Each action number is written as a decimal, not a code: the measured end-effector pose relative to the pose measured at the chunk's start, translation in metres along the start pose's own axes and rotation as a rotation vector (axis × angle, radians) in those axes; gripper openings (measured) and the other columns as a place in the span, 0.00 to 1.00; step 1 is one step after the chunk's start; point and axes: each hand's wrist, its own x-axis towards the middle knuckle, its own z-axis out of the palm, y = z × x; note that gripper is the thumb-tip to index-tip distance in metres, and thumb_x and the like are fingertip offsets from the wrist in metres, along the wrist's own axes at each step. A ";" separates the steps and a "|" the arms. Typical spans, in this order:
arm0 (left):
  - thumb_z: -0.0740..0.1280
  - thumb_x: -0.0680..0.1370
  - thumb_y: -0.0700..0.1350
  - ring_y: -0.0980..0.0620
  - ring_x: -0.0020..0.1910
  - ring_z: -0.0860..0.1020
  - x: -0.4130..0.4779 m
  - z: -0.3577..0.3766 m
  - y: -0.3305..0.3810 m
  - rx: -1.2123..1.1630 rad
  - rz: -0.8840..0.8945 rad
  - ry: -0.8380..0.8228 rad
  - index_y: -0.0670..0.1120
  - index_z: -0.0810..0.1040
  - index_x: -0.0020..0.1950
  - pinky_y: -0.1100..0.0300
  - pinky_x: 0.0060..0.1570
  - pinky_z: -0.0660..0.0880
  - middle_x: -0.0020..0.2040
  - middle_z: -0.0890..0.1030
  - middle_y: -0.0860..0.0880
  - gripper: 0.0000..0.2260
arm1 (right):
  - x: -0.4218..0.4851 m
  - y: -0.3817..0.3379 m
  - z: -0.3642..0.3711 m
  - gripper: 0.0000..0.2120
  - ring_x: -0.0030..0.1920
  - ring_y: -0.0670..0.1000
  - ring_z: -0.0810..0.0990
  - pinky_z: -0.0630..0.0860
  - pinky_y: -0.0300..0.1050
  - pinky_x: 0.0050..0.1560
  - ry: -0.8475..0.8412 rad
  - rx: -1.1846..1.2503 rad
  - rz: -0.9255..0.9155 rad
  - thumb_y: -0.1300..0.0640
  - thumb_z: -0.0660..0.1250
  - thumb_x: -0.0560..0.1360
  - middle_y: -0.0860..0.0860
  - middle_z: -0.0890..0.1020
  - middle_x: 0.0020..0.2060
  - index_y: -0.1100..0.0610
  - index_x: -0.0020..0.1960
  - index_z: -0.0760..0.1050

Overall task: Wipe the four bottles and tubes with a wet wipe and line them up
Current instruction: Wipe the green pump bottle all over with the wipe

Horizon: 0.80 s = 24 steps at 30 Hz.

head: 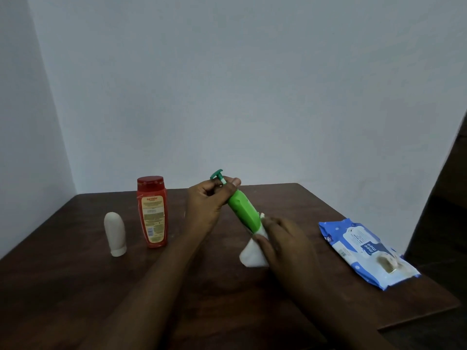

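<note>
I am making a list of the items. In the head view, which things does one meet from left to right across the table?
white tube → red bottle → left hand → green pump bottle → right hand holding the wet wipe → blue wipes pack

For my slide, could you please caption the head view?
Left hand tilts green pump bottle; right hand wipes its base with wet wipe.

Green pump bottle (243, 209) tilted in mid-air, white wipe (253, 256) wrapped round its lower end. Red bottle (152, 212) and white tube (115, 233) upright, side by side at left.
</note>
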 end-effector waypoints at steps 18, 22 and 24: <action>0.75 0.78 0.40 0.49 0.47 0.86 -0.009 0.010 -0.006 -0.036 -0.034 -0.056 0.39 0.88 0.50 0.53 0.50 0.84 0.44 0.87 0.44 0.05 | 0.001 0.007 -0.012 0.19 0.47 0.50 0.82 0.71 0.37 0.48 -0.088 -0.027 0.017 0.45 0.64 0.78 0.52 0.84 0.50 0.57 0.58 0.82; 0.74 0.78 0.38 0.51 0.46 0.85 -0.006 0.010 -0.007 -0.070 -0.058 -0.051 0.36 0.86 0.53 0.60 0.44 0.82 0.44 0.86 0.44 0.06 | -0.028 0.027 -0.025 0.24 0.47 0.50 0.84 0.71 0.35 0.51 -0.191 -0.036 0.080 0.41 0.60 0.76 0.51 0.85 0.50 0.57 0.58 0.83; 0.74 0.79 0.38 0.51 0.46 0.85 -0.006 0.011 -0.007 -0.073 -0.052 -0.065 0.36 0.86 0.53 0.61 0.44 0.82 0.44 0.86 0.45 0.07 | -0.038 0.035 -0.029 0.25 0.46 0.51 0.85 0.73 0.36 0.50 -0.211 -0.048 0.097 0.41 0.61 0.75 0.52 0.85 0.48 0.58 0.57 0.84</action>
